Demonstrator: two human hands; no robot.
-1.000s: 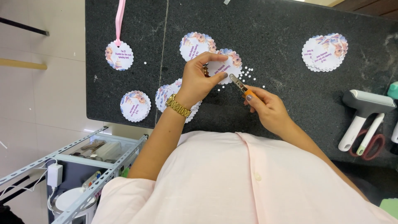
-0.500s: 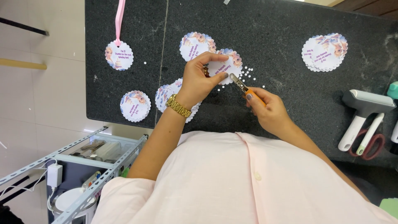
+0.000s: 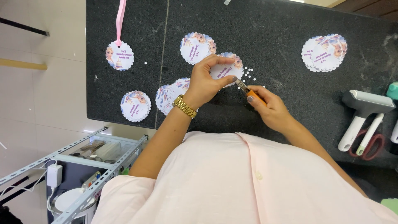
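**A:** Scalloped tag [image 3: 227, 71], round, printed with a cartoon figure and purple lettering: where does it sit in the head view?

**B:** Over the dark stone counter [image 3: 282, 45], near its middle, pinched at its lower edge by the left hand [image 3: 205, 83]. Thumb and forefinger curl around the rim; the other fingers fold underneath. A gold watch [image 3: 184, 106] rings that wrist.

**A:** And the right hand [image 3: 269, 108]?

**B:** It closes around a small orange-handled punch [image 3: 248, 90], fingers pressed together on the grip. The metal tip meets the tag's lower right edge, just beside the left thumb.

**A:** Those white specks?

**B:** Tiny paper dots [image 3: 250, 74] lie scattered on the counter just right of the tag.

**A:** Other tags in the same view?

**B:** One single tag [image 3: 197, 47] lies just above the left hand. A fanned pile [image 3: 172, 93] lies partly under the left wrist. Another tag [image 3: 135, 106] lies alone near the counter's front-left edge. A tag with a pink ribbon [image 3: 120, 55] lies at the far left. A neat stack [image 3: 325, 52] sits well apart to the right.

**A:** Far right?

**B:** A white handheld tool [image 3: 362, 112] lies by a pair of red-handled scissors [image 3: 373, 143]. Below left of the counter stands a metal shelf rack [image 3: 78, 159].
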